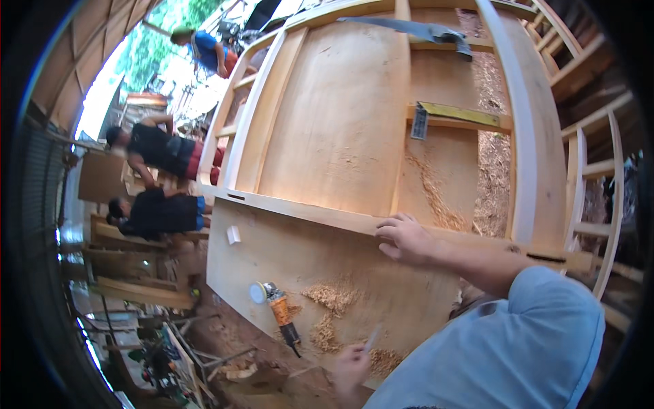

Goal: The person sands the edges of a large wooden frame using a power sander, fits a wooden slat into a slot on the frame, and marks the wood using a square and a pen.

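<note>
My right hand (406, 240) rests on the near rail of a wooden frame (317, 210), fingers over its edge. Dark mortise slots show near both ends of this rail. My left hand (352, 365), blurred, holds a thin pale object (373, 337), too blurred to name, above a plywood panel (409, 291). On that panel lies an orange and black angle grinder (281, 313) with a pale disc. Piles of wood shavings (332, 297) lie beside it. A square with a yellow blade (460, 114) sits on a crosspiece of the frame.
A handsaw (393, 24) lies across the frame's far part. A small white block (233, 234) sits at the panel's corner. Three people (163, 145) are beyond the frame. More wooden frames (595, 168) stand at the right, and lumber (143, 291) lies at left.
</note>
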Motion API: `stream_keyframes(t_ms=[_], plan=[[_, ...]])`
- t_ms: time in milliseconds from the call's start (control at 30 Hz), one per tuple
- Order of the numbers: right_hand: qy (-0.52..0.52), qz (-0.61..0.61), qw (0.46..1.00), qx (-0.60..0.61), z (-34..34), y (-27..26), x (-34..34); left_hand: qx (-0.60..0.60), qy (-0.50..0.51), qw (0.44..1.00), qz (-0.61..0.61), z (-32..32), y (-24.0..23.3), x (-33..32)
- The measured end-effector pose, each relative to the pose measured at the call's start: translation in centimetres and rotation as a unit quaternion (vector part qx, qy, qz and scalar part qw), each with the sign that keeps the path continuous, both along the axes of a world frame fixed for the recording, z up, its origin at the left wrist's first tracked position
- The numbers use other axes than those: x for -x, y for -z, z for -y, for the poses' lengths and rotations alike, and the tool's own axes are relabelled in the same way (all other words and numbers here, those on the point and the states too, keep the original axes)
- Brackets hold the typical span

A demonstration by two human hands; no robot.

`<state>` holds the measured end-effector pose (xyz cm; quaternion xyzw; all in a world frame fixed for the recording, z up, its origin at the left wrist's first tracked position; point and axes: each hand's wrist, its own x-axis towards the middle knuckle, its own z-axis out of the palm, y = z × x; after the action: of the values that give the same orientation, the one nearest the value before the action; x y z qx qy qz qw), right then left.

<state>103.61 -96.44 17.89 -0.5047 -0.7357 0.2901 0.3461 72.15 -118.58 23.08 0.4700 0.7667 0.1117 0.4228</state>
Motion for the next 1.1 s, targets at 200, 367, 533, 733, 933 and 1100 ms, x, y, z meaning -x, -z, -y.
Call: stream_keyframes(t_ms=[200, 367, 533, 733, 933, 1100], plan=[[-0.242, 0.06, 0.957, 0.147, 17.0, -4.5, -3.3, -0.077, 0.179, 0.979, 0.063, 2.3, 0.1, -14.4], [-0.142, 0.018, 0.946, 0.291, 27.2, -5.5, -8.8, -0.246, 0.392, 0.868, 0.182, 2.7, 1.7, -18.1], [-0.049, 0.05, 0.957, 0.282, 32.7, -6.4, -13.8, -0.157, 0.466, 0.84, 0.227, 2.9, -2.1, -24.4], [0.042, 0.005, 0.981, 0.191, 35.9, -7.9, -21.9, -0.469, 0.238, 0.778, 0.344, -0.8, -6.1, -24.3], [-0.063, -0.048, 0.995, 0.06, 32.1, -8.2, -26.5, -0.421, 0.308, 0.788, 0.329, 2.2, -6.4, -36.2], [-0.036, -0.081, 0.996, 0.008, 30.4, -6.9, -40.3, -0.481, 0.285, 0.76, 0.33, 0.8, -2.8, -47.0]])
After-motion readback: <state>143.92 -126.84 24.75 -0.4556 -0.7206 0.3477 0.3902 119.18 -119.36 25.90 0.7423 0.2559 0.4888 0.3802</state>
